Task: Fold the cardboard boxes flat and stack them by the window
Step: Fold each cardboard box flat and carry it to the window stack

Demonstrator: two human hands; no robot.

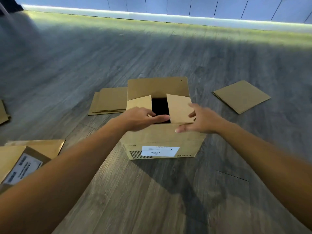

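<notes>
Head view, looking down at a wooden floor (152,191). Cardboard box (162,141) upright on the floor at centre, top partly open: far flap (157,87) raised, left flap (139,103) and right flap (179,108) folded inward with a dark gap between them. White label (160,150) and printed barcode on the near wall.

Left hand (141,118) over the near left part of the top, fingers extended toward the gap, thumb underneath; fingertips at the edge of the left flap. Grip on the flap not confirmable owing to blur; fingers loosely straight, nothing seen enclosed.

Right hand (200,120) at the near right corner, fingers spread and relaxed, resting against the right flap and the near rim; no closed grip visible.

Flat cardboard sheets (109,102) stacked on the floor just behind and left of the box, touching or nearly touching it. Another flat cardboard piece (241,96) on the floor well to the right. Second box (20,161) with a white label at the lower left, partly behind the left forearm. Cardboard edge (3,113) at the far left border.

Pale wall (168,5) with bright strip along its base at the far side of the room.
</notes>
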